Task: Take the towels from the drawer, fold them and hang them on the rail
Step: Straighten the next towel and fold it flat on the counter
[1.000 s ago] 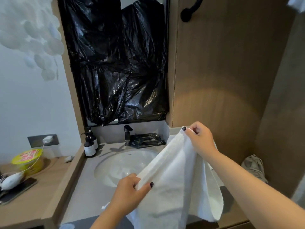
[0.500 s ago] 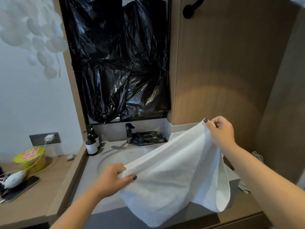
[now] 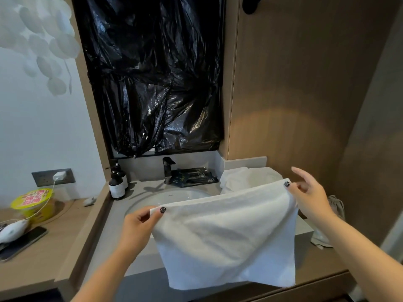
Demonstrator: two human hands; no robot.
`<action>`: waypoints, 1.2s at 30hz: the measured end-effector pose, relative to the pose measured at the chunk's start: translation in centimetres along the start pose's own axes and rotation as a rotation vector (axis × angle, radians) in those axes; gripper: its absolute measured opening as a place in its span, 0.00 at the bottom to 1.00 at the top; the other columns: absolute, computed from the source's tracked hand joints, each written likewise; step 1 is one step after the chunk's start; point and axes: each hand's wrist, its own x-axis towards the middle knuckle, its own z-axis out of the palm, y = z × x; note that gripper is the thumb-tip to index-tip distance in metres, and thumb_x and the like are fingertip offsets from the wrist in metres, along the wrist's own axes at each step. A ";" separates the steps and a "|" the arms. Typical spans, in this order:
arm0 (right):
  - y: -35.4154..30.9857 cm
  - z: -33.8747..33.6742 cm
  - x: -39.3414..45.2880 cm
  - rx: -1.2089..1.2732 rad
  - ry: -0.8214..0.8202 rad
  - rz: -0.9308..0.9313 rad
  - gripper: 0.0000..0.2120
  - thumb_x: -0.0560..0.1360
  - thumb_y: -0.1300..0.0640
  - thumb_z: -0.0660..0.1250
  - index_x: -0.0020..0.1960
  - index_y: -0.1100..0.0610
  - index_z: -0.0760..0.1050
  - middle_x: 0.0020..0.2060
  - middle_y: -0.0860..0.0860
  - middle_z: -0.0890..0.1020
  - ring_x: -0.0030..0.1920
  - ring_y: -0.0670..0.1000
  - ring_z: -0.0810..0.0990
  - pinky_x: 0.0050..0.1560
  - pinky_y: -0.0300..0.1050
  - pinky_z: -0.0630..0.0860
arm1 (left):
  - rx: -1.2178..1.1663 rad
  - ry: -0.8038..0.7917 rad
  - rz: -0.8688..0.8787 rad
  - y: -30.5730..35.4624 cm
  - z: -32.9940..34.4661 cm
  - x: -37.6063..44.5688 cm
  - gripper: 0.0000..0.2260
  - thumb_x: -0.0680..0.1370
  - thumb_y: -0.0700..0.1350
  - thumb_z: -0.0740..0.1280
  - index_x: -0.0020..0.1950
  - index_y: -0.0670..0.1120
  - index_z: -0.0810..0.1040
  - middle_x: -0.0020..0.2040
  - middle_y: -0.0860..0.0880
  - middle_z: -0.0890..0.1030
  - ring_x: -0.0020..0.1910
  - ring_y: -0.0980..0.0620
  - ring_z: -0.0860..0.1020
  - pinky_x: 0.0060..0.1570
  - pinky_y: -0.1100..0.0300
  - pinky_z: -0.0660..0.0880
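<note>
soft white terry towel (image 3: 226, 234) hangs doubled, top edge taut | left hand (image 3: 139, 225) pinches left corner | right hand (image 3: 309, 199) pinches right corner, other fingers spread

setting: bathroom vanity nook, looking like a hotel room or small flat. a round white basin (image 3: 165, 198) is sitting sunk in a grey counter (image 3: 104, 232), with a dark faucet (image 3: 168, 168) standing behind it. two dark pump bottles (image 3: 117, 184) are standing at the basin's left rear corner. black sachets (image 3: 192, 177), possibly toiletries, are lying beside the faucet. black plastic sheeting (image 3: 152, 83) is covering the panel above the basin. wood-grain panels (image 3: 294, 94) are lining the right wall. a wooden desk (image 3: 41, 253) is adjoining on the left, carrying an instant noodle cup (image 3: 32, 203), with a charger (image 3: 59, 176) plugged into a wall socket.
</note>
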 end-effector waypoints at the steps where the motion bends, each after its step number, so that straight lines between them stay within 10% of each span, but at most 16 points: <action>1: 0.5 -0.2 -0.3 -0.040 -0.027 -0.015 0.12 0.79 0.57 0.67 0.61 0.47 0.77 0.44 0.52 0.82 0.45 0.51 0.80 0.46 0.46 0.76 | -0.024 0.021 -0.020 0.0 0.2 0.1 0.05 0.77 0.49 0.71 0.43 0.54 0.86 0.40 0.56 0.85 0.36 0.61 0.80 0.32 0.70 0.73; 8: 3.6 0.4 -2.2 -0.056 0.074 0.073 0.05 0.81 0.57 0.64 0.54 0.51 0.77 0.47 0.54 0.81 0.49 0.58 0.78 0.52 0.60 0.78 | -0.276 0.140 -0.222 -0.5 3.3 0.8 0.11 0.78 0.51 0.70 0.41 0.44 0.83 0.38 0.48 0.80 0.39 0.49 0.76 0.42 0.54 0.72; 15: 7.0 1.2 -4.6 -0.002 0.272 0.199 0.07 0.81 0.58 0.62 0.58 0.54 0.75 0.47 0.46 0.79 0.50 0.48 0.78 0.45 0.42 0.73 | -0.341 0.225 -0.348 -2.2 7.3 1.1 0.09 0.77 0.48 0.71 0.51 0.43 0.84 0.47 0.43 0.83 0.45 0.45 0.79 0.50 0.49 0.78; 20: 9.9 -0.7 -4.8 -0.139 0.260 0.218 0.13 0.81 0.59 0.62 0.65 0.54 0.76 0.45 0.49 0.81 0.44 0.48 0.77 0.45 0.42 0.73 | -0.196 0.105 -0.240 -4.6 8.9 1.1 0.06 0.75 0.44 0.74 0.51 0.47 0.86 0.49 0.58 0.85 0.50 0.62 0.81 0.56 0.57 0.76; 27: 12.4 -2.3 0.7 -0.351 0.183 0.222 0.12 0.82 0.57 0.61 0.62 0.56 0.78 0.50 0.52 0.80 0.50 0.51 0.76 0.44 0.41 0.71 | 0.022 0.005 -0.187 -5.9 12.0 5.2 0.11 0.68 0.47 0.80 0.47 0.56 0.85 0.40 0.59 0.85 0.40 0.66 0.81 0.35 0.75 0.74; 36: 16.3 1.5 12.8 -0.095 0.074 0.349 0.08 0.83 0.62 0.60 0.58 0.54 0.75 0.45 0.55 0.82 0.34 0.48 0.85 0.31 0.36 0.80 | 0.088 0.109 -0.290 -9.6 18.2 13.2 0.04 0.75 0.43 0.75 0.47 0.49 0.81 0.41 0.49 0.84 0.31 0.50 0.84 0.28 0.64 0.78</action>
